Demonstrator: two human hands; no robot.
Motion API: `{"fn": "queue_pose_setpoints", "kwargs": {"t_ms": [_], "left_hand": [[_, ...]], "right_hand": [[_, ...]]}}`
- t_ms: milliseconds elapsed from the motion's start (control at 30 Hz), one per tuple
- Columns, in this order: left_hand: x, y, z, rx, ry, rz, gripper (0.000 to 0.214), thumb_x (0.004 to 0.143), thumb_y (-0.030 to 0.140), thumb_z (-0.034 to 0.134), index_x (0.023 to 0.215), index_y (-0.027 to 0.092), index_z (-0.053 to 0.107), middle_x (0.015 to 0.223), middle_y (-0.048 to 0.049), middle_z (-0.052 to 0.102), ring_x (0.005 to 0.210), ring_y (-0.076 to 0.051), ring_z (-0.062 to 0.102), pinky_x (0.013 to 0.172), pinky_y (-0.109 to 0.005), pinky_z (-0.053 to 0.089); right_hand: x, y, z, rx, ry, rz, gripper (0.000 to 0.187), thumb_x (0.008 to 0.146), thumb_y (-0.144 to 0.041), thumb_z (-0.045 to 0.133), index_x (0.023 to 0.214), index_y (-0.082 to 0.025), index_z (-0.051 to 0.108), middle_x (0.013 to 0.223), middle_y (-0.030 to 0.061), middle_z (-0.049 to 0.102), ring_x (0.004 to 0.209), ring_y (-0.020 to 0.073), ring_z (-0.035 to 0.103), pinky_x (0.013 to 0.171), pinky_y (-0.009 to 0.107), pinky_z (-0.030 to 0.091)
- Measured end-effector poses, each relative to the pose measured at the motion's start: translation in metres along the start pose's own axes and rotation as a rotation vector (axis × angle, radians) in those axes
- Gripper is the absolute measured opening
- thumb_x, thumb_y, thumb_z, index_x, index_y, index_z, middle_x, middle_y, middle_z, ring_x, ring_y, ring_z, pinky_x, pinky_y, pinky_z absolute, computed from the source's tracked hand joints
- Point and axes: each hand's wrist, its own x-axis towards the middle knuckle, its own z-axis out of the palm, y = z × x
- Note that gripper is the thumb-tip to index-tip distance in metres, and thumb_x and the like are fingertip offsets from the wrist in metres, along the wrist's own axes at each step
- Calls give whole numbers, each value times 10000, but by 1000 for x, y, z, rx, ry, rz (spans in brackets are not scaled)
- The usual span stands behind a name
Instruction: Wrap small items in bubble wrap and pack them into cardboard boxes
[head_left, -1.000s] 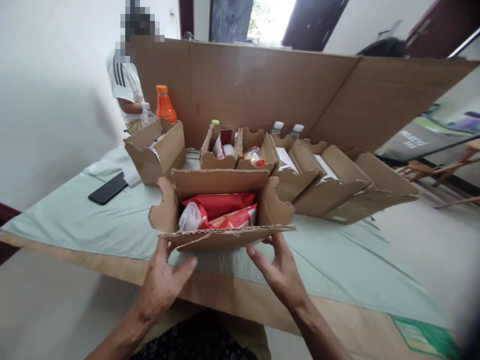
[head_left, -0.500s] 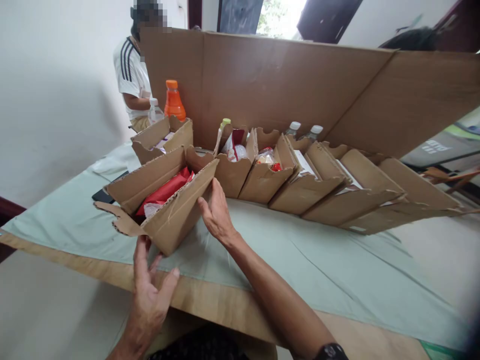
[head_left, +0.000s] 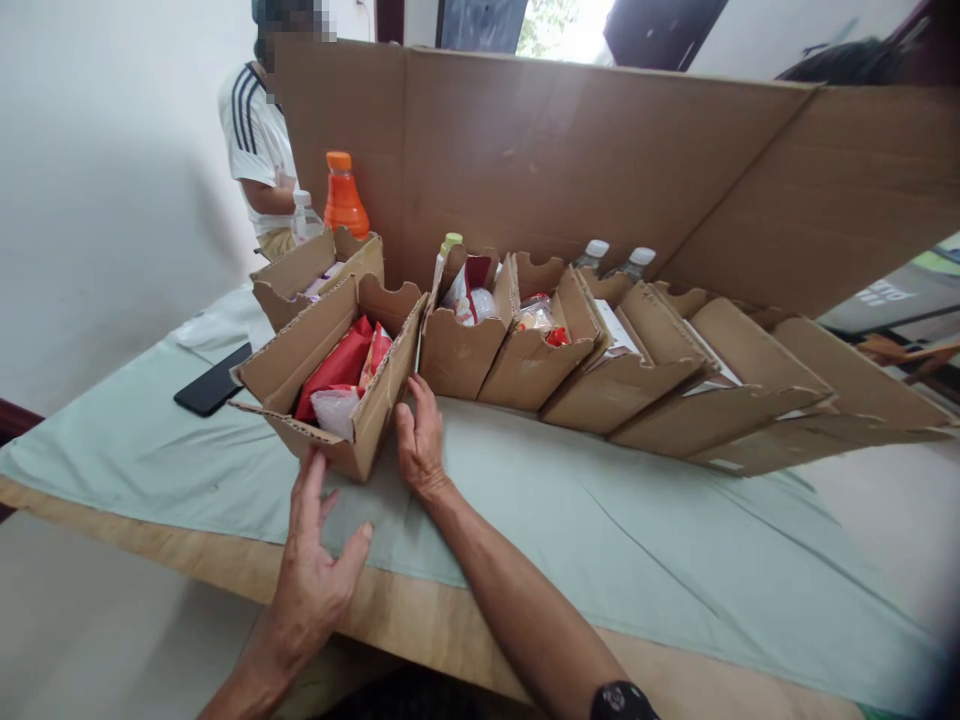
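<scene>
An open-topped cardboard box stands on the cloth in front of me, holding red packets and a clear plastic-wrapped item. My left hand has its fingers stretched out, the fingertips at the box's near end and the thumb spread away. My right hand lies along the box's right side, fingers extended and thumb apart. Neither hand grasps anything. Just to the right of the box, another cardboard box holds a white and dark red packet.
Several cardboard boxes lean in a row to the right. Behind them stands a tall cardboard panel. A black phone lies at left, near another box and an orange bottle. A person sits beyond.
The box with red packets has swung straighter and moved away from me, closer to the row. Its near flap now stands up against the end. Both hands have followed it, and more of the phone shows.
</scene>
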Motion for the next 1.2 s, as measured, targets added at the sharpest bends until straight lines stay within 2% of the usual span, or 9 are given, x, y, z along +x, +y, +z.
{"fn": "queue_pose_setpoints", "kwargs": {"t_ms": [233,400,533,700,833,933,1000,1100,1200], "left_hand": [[81,-11,38,-41,-149,39,928,856,295,693,1663,269,236,1765,-172,156,1606,-403,265,1162,-585,480],[132,-26,62,84,-241,75,963,819,299,672,1658,131,230,1735,-254,223,1607,-403,264,1260,-640,311],[112,-34,42,125,-320,73,781,816,360,702,1535,136,496,1568,-224,538,1495,-383,479,1243,-623,357],[65,-44,-23,159,-465,155,438,850,358,704,1273,254,744,1395,-131,712,1443,-344,552,1186,-587,463],[47,-48,-50,127,-287,84,332,940,330,626,1220,221,764,1286,-136,764,1254,-305,705,1084,-504,575],[43,-45,-49,90,-177,79,307,927,297,641,1193,208,765,1210,-123,789,1125,-278,758,1011,-451,620],[43,-43,-45,73,-118,121,286,914,269,644,1166,212,767,1175,-116,794,1106,-276,758,1000,-453,623],[44,-42,-44,65,-8,119,251,919,247,624,1129,212,759,1190,-121,778,1128,-283,741,1011,-474,613],[43,-41,-46,59,131,68,273,941,273,618,1185,208,723,1279,-131,730,1230,-295,685,1094,-505,554]], "right_hand": [[5,26,0,57,116,146,545,1028,-493,339,1409,-160,540,1448,193,625,1353,271,575,1190,485,404],[6,25,0,71,131,159,526,1008,-490,367,1366,-156,558,1427,195,641,1332,268,596,1168,472,430],[7,21,-5,67,117,153,486,992,-459,368,1292,-149,592,1329,190,692,1233,256,650,1103,441,482],[2,-1,-11,44,18,72,351,955,-389,420,1105,-193,669,1094,126,763,1031,251,694,985,429,528],[20,-54,-1,6,-177,-86,390,938,-348,485,1268,-239,662,1001,54,772,944,215,713,925,360,546],[59,-106,20,-210,-349,-231,648,944,-291,492,1585,-241,420,943,31,775,851,220,718,918,376,548],[91,-134,37,-406,-397,-243,749,935,-245,507,1649,-167,293,921,69,779,859,261,723,930,425,544],[128,-157,61,-582,-440,-167,591,919,-175,537,1499,-72,490,949,153,779,919,299,729,919,436,537],[138,-161,74,-591,-450,-147,311,948,-143,489,1193,-128,681,939,137,779,937,262,732,897,366,526]]}}
